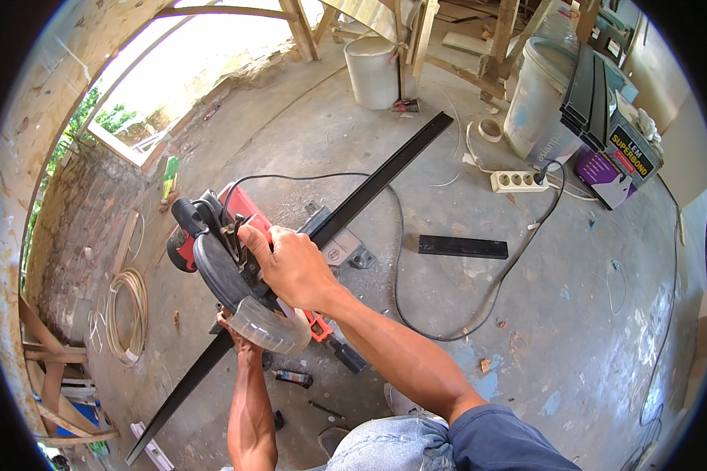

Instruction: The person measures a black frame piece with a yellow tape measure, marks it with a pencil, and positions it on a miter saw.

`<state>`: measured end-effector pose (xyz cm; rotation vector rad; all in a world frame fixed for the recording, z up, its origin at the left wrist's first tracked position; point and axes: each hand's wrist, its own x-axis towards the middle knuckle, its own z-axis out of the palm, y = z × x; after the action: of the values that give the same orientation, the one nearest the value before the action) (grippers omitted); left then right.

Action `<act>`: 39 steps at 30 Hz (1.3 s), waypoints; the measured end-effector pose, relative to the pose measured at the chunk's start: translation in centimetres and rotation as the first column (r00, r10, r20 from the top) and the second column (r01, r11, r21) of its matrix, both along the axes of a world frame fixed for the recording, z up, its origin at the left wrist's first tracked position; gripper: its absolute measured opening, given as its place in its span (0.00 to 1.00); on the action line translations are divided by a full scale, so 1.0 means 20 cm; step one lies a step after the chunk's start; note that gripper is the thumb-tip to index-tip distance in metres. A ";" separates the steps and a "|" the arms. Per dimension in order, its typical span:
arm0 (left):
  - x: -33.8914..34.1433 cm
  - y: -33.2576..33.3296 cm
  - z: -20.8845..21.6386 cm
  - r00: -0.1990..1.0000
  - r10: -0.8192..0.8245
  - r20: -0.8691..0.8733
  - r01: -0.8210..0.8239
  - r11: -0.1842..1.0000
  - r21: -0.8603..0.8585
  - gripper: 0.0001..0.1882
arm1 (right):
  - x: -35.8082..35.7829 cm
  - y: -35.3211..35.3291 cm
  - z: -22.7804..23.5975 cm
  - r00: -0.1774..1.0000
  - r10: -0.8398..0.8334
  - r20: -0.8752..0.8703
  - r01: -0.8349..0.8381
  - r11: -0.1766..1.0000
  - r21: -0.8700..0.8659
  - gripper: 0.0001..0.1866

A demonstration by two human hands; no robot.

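A red and black mitre saw (241, 206) stands on the floor in front of me. A long black metal profile (385, 174) runs diagonally through it, its near end reaching to the lower left. My right hand (297, 271) is closed on the upper part of the saw, with the thumb beside a black lever. Low by the profile and partly behind the saw's clear blade guard (271, 326), my left hand (243, 341) has most of its fingers hidden. The blade itself is hard to make out.
A black cable (399, 259) loops across the floor to a power strip (518, 182). A short black offcut (463, 246) lies at the right. Buckets (371, 74) and a purple-black box (617, 157) stand farther back. Coiled tubing (126, 314) lies left.
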<state>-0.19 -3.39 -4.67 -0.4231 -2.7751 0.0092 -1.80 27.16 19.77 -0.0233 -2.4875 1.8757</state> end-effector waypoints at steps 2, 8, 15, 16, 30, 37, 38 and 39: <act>0.00 0.01 0.00 1.000 0.006 0.015 -0.006 0.999 0.040 0.17 | -0.01 -0.01 -0.02 1.000 -0.004 -0.007 0.005 1.000 0.015 0.49; 0.00 -0.02 -0.04 0.999 0.015 -0.032 -0.017 0.998 -0.067 0.18 | 0.00 -0.01 0.00 1.000 0.004 -0.006 -0.004 1.000 0.003 0.48; 0.01 -0.04 -0.06 0.999 0.045 -0.009 -0.045 0.997 0.060 0.21 | 0.00 -0.01 -0.01 1.000 0.014 0.005 -0.014 1.000 -0.003 0.47; 0.01 -0.05 -0.07 0.998 0.066 -0.020 -0.063 0.993 0.103 0.21 | 0.00 -0.01 0.00 1.000 0.005 -0.010 -0.005 1.000 -0.001 0.47; 0.00 -0.02 -0.03 0.999 0.038 0.007 -0.038 0.997 0.062 0.19 | 0.01 0.00 0.00 1.000 -0.001 0.004 0.001 1.000 0.025 0.47; -0.03 -0.11 -0.14 0.994 0.091 0.064 -0.099 0.985 0.142 0.19 | 0.02 0.01 0.01 1.000 0.011 0.013 -0.011 1.000 0.000 0.45; -0.02 -0.12 -0.16 0.994 0.089 0.065 -0.097 0.985 0.142 0.19 | 0.02 0.01 0.01 1.000 0.022 0.019 -0.022 1.000 -0.003 0.45; -0.02 -0.12 -0.18 0.997 0.066 0.027 -0.067 0.997 0.047 0.19 | 0.03 0.01 0.01 1.000 0.020 0.020 -0.020 1.000 -0.002 0.45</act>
<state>-0.53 -5.80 -8.20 -0.3202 -2.8074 -0.0472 -1.28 27.45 19.95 -0.0172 -2.5084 1.8953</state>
